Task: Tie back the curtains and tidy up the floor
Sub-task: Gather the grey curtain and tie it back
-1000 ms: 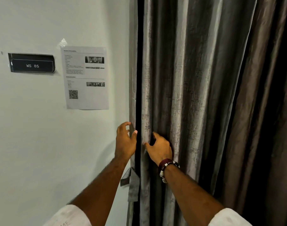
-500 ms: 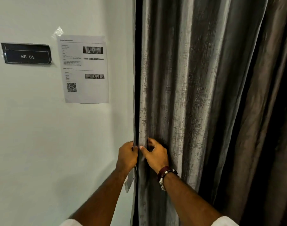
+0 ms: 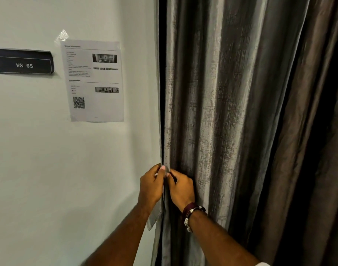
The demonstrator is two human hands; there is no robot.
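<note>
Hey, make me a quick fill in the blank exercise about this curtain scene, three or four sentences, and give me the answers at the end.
1. The dark sign on the wall reads WS ____.
2. The sheet of paper taped beside it has a ____ code near its lower left.
3. Both hands, the left hand and the right hand, meet at the left edge of the grey ____.
4. The bracelets sit on the ____ wrist.

Missing words: 05; QR; curtain; right

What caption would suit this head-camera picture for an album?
Left hand and right hand pinch the grey curtain edge beside the "WS 05" sign.
</note>
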